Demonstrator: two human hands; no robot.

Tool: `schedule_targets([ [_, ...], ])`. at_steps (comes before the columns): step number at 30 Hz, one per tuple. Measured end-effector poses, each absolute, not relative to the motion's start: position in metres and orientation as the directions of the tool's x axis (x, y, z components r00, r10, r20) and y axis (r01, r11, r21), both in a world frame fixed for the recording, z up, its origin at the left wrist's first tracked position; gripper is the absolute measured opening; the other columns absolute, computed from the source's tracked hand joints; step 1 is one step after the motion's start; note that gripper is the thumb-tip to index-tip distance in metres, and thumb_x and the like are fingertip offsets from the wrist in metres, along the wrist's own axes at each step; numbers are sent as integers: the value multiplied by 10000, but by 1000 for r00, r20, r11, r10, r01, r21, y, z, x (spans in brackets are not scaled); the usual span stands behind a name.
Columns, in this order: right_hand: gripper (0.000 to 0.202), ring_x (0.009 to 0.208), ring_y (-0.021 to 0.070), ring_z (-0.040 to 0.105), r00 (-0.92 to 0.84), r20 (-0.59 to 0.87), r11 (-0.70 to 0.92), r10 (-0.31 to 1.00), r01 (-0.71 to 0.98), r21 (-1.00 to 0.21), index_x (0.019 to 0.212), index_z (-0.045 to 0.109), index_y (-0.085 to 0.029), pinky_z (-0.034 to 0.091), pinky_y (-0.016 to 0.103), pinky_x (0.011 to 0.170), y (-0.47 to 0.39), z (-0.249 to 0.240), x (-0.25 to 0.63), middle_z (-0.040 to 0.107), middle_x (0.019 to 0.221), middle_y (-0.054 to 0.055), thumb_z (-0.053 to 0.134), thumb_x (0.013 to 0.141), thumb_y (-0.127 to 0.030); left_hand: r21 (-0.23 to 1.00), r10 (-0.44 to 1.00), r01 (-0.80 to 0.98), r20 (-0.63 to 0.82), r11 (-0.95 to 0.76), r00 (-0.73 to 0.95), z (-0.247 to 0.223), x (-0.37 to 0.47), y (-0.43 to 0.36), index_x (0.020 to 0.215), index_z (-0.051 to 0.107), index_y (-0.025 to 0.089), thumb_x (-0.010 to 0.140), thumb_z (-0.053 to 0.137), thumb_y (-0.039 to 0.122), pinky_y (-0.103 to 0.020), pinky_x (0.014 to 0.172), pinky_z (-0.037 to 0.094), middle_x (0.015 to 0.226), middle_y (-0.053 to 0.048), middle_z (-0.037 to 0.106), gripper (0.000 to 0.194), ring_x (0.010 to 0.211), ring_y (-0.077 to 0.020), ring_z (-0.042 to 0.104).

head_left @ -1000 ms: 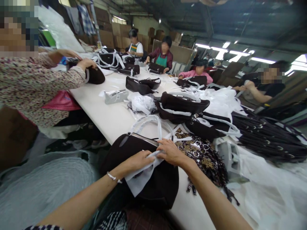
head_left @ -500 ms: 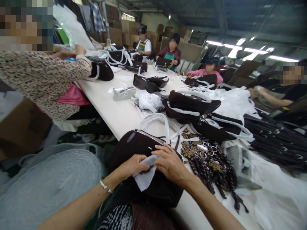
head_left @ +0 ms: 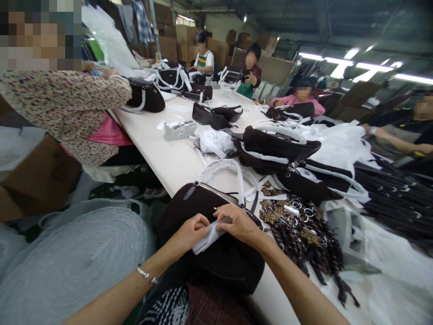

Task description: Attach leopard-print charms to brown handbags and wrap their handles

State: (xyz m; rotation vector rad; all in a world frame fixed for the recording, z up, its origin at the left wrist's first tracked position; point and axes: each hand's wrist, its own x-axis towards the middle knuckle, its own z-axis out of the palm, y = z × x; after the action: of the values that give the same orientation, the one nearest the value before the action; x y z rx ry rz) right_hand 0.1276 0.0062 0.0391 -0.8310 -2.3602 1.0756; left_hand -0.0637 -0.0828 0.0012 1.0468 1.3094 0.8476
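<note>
A dark brown handbag [head_left: 233, 266] rests at the table edge right in front of me, its handles [head_left: 240, 180] wrapped in white material. Over its front, my left hand [head_left: 192, 232] pinches the left end of a folded piece of white wrapping sheet [head_left: 207, 240]. The fingers of my right hand [head_left: 237, 222] are closed on the other end of that sheet. Whatever the folded sheet covers is hidden from view. To the right of the bag lies a heap of leopard-patterned charms [head_left: 301, 225] with metal rings and dark tassels.
More dark handbags [head_left: 277, 146] lie along the white table [head_left: 152, 149]. A grey tape dispenser [head_left: 179, 130] stands mid-table, another [head_left: 352, 234] at right. Black straps [head_left: 392, 198] are piled at far right. A large roll of bubble wrap [head_left: 88, 257] is at my left. Several people work around the table.
The white sheet, hanging as a loose flap before, is now folded up into a narrower bundle. Both hands have closed in on it, and the right fingers have curled.
</note>
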Motion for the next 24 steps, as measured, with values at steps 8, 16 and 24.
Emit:
schedule_targets([
  [8,367,892,186,595,-719,-33,538,694,549,-640,987,668,-239,419,308,805,6,36,128,701,954,-2,834,661,-266,869,977,482,2,-107,213,16,-67,-95,894,602,197,873,499,214,-256,807,399,882,2,618,107,840,-148,566],
  [16,173,888,217,584,-770,-60,638,636,567,-521,857,742,-239,392,347,803,9,34,119,698,855,16,792,715,-326,789,954,595,-275,154,117,26,-62,-89,748,610,170,833,567,472,-247,549,282,644,27,555,317,602,-136,479],
  [24,231,1014,201,629,-461,179,391,869,422,-818,1007,725,-237,434,334,953,-2,74,178,716,1053,23,708,777,-258,907,927,257,-365,334,82,11,-62,-85,1023,568,166,651,679,323,-271,660,451,764,-1,663,419,721,-194,628],
])
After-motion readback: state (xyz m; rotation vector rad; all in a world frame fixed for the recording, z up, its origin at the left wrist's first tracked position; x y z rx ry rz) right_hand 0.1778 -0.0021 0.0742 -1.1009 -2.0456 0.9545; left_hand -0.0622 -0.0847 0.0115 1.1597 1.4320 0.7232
